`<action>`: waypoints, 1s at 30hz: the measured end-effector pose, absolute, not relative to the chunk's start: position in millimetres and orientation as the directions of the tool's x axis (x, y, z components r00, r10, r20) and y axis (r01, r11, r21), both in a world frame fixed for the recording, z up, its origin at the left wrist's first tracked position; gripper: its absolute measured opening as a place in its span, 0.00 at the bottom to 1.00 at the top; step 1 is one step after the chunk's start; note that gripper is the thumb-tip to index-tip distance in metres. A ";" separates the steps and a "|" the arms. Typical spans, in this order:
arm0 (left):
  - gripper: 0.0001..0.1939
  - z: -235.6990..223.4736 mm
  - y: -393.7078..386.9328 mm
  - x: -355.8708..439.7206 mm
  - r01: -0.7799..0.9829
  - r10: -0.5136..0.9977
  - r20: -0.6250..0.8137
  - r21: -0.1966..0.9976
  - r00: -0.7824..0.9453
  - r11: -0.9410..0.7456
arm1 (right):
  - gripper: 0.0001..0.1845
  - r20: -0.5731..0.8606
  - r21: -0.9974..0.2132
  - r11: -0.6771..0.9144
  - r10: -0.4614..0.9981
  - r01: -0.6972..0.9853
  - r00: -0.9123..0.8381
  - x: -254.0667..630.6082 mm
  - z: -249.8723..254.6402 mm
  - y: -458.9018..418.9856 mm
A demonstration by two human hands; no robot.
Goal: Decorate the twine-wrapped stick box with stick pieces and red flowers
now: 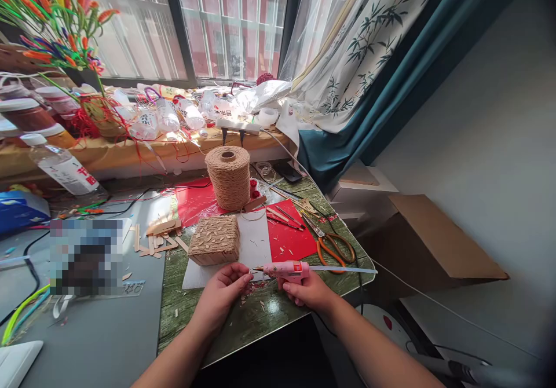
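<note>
Head view shows a pink glue gun over the table's near edge, the right hand's fingers curled around its grip, nozzle facing the left hand, whose fingertips pinch together, apparently on a small piece too tiny to identify, probably for precision. Just beyond, a twine-wrapped box rests partly on white paper, perhaps protecting the table; farther back stands a twine spool, seemingly within reach.

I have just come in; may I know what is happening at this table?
A person's right hand holds a pink glue gun, its tip towards the left hand, which seems to pinch a tiny thing, hard to identify. Beyond them, a twine-covered block with pale pieces on top sits on white paper, with a spool of twine behind it.
</note>
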State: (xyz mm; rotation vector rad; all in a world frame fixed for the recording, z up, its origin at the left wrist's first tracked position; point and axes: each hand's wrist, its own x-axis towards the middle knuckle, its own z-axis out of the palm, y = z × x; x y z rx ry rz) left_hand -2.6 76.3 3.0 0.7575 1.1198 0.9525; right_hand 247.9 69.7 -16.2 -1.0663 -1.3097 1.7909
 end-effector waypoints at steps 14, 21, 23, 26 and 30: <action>0.22 -0.9 77.4 -3.8 -0.229 0.919 -0.357 0.893 0.166 0.388 | 0.27 -0.239 -0.965 -0.262 0.867 0.007 -0.438 244.9 -9.1 69.0; 0.18 -6.1 77.8 -6.1 -0.237 0.918 -0.346 0.892 0.194 0.386 | 0.26 -0.201 -0.975 -0.223 0.904 -0.015 -0.378 240.2 -0.3 67.4; 0.19 -7.2 77.8 -6.2 -0.230 0.918 -0.348 0.893 0.189 0.386 | 0.25 -0.189 -0.977 -0.213 0.908 -0.023 -0.375 239.0 2.3 67.4; 0.19 -7.7 77.6 -6.2 -0.234 0.913 -0.359 0.887 0.191 0.398 | 0.26 -0.184 -0.978 -0.208 0.904 -0.020 -0.386 238.0 5.0 68.2; 0.19 -5.8 77.1 -6.2 -0.236 0.904 -0.374 0.877 0.210 0.418 | 0.25 -0.189 -0.978 -0.210 0.909 -0.015 -0.371 237.2 6.3 68.4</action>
